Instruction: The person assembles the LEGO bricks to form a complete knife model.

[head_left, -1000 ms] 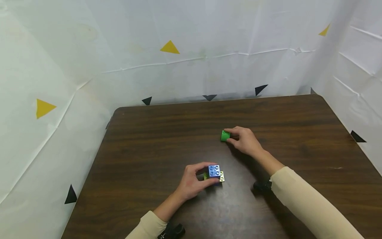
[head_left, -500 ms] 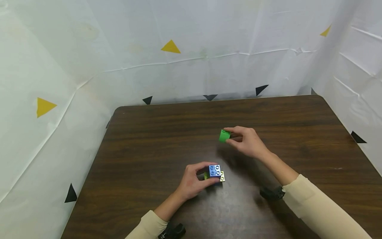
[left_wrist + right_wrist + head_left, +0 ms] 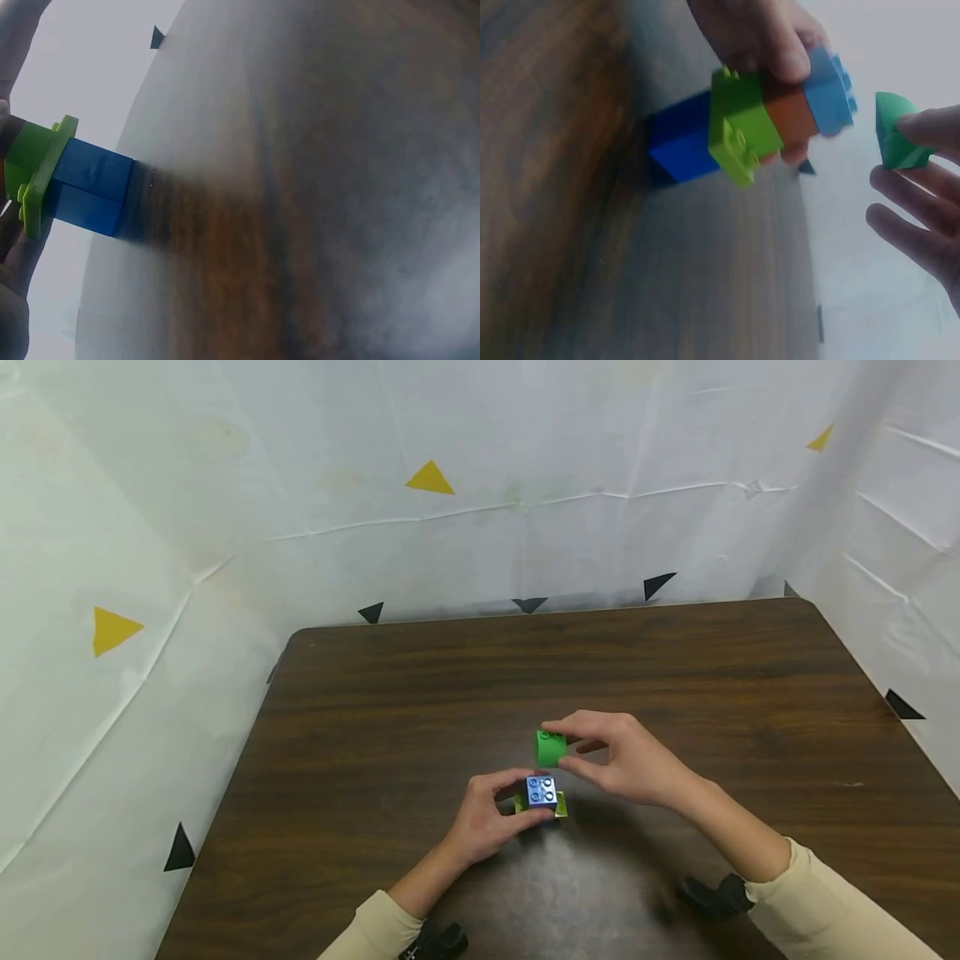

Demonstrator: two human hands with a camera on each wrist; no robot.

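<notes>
A stack of toy building bricks stands upright on the table. From the bottom, the right wrist view shows a dark blue brick point(image 3: 686, 142), lime green pieces point(image 3: 751, 127), an orange brick point(image 3: 789, 116) and a light blue brick point(image 3: 828, 94). My left hand point(image 3: 483, 818) grips the stack near its top, thumb at the orange brick. Between thumb and fingers of my right hand point(image 3: 630, 756) is a green toy brick with a curved side point(image 3: 550, 749), pinched in the air just beyond the stack. It is apart from the light blue brick in the right wrist view.
The brown wood-grain table point(image 3: 375, 710) spreads around both hands. White sheeting point(image 3: 300, 568) with yellow and black triangles hangs behind and at both sides. Black wrist devices sit at the left wrist point(image 3: 435, 941) and right wrist point(image 3: 716, 897).
The green brick has been lifted off the table, and my right hand has brought it nearer to me and slightly left, close to the stack. My left hand keeps its grip in place.
</notes>
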